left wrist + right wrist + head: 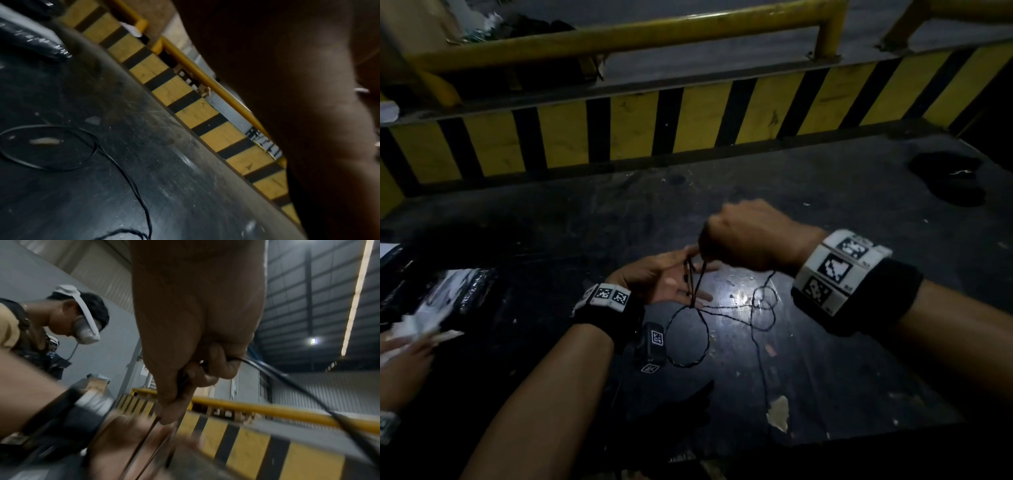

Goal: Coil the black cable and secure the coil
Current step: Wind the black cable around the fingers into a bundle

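Observation:
A thin black cable (688,339) lies in loose loops on the dark table (859,359). My right hand (743,233) is closed in a fist above the table and grips several strands of the cable, which hang down from it. My left hand (671,277) lies palm up just below, fingers straight, with the hanging strands crossing its palm. In the right wrist view the right hand (195,337) grips the strands, and the cable (287,381) trails off to the right. The left wrist view shows a loop of cable (49,147) on the table.
A yellow-and-black striped barrier (688,120) with a yellow rail (619,37) bounds the table's far side. A black object (945,181) lies at the back right. At the left, another person's hand (400,349) handles a shiny wrapped packet (448,294).

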Available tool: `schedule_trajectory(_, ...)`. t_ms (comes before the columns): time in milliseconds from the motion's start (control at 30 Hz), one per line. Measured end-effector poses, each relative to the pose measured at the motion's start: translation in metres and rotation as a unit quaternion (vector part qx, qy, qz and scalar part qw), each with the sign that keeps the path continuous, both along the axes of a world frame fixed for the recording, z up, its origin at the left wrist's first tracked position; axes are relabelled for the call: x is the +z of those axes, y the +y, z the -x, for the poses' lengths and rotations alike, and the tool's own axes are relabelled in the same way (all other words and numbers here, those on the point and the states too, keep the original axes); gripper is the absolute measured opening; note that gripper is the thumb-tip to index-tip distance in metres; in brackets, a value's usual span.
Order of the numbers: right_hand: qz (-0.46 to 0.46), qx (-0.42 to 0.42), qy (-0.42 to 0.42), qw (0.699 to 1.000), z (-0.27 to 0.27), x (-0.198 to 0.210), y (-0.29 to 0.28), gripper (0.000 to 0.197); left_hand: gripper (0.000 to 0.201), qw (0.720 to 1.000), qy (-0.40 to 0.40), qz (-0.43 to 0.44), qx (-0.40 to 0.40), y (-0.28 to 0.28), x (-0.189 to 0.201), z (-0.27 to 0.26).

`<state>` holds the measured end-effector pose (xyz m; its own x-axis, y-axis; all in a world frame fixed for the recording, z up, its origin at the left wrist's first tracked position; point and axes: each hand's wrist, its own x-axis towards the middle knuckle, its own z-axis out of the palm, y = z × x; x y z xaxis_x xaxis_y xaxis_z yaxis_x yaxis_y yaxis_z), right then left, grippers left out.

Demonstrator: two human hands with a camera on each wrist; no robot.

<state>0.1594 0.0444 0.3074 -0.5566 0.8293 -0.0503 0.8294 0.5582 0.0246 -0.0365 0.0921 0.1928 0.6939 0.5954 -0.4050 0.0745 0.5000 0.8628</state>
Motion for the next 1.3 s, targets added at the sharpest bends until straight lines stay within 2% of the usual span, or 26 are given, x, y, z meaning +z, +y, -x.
schedule_trajectory(100, -0.057, 0.015, -0.001, 0.998, -0.002, 0.026, 0.017, 0.019, 0.065, 0.999, 0.0, 0.008, -0.033, -0.007, 0.002, -0.006)
schedule_trajectory(200, -0.078, 0.002, 0.017, 0.997, -0.001, 0.038, 0.036, 0.017, 0.056, 0.997, -0.03, 0.008, -0.068, -0.012, 0.005, -0.01)
schedule_trajectory(367, -0.066, -0.033, 0.04, 0.997, -0.002, 0.031, 0.062, 0.016, 0.05, 0.993, -0.077, 0.008, -0.085, -0.017, 0.017, -0.013)
schedule_trajectory(500, -0.046, -0.057, 0.102, 0.992, -0.007, 0.016, 0.075, 0.012, 0.053, 0.989, -0.093, 0.015, -0.112, -0.02, 0.025, -0.014)
schedule_trajectory(667, 0.031, -0.084, 0.196, 0.977, -0.028, -0.024, 0.077, 0.016, 0.05, 0.973, -0.176, 0.03, -0.144, -0.025, 0.034, -0.012)
schedule_trajectory(767, 0.098, -0.098, 0.223, 0.965, -0.035, -0.065, 0.061, 0.013, 0.048, 0.965, -0.213, 0.015, -0.151, -0.024, 0.04, -0.011)
schedule_trajectory(867, 0.208, -0.114, 0.317, 0.918, -0.03, -0.114, 0.037, 0.021, 0.048, 0.963, -0.227, 0.0, -0.144, -0.019, 0.047, -0.014)
schedule_trajectory(967, 0.217, -0.09, 0.34, 0.91, -0.018, -0.145, 0.016, 0.015, 0.048, 0.965, -0.234, -0.001, -0.117, -0.008, 0.048, -0.014)
schedule_trajectory(1033, 0.206, -0.059, 0.328, 0.92, -0.012, -0.152, 0.008, 0.018, 0.05, 0.967, -0.235, -0.001, -0.093, 0.001, 0.047, -0.011)
schedule_trajectory(1133, 0.192, -0.021, 0.254, 0.948, -0.011, -0.147, 0.004, 0.025, 0.053, 0.973, -0.223, -0.002, -0.055, 0.013, 0.046, -0.005)
schedule_trajectory(1300, 0.158, 0.022, 0.177, 0.971, -0.013, -0.115, 0.002, 0.026, 0.057, 0.979, -0.203, 0.013, -0.001, 0.028, 0.037, 0.002)
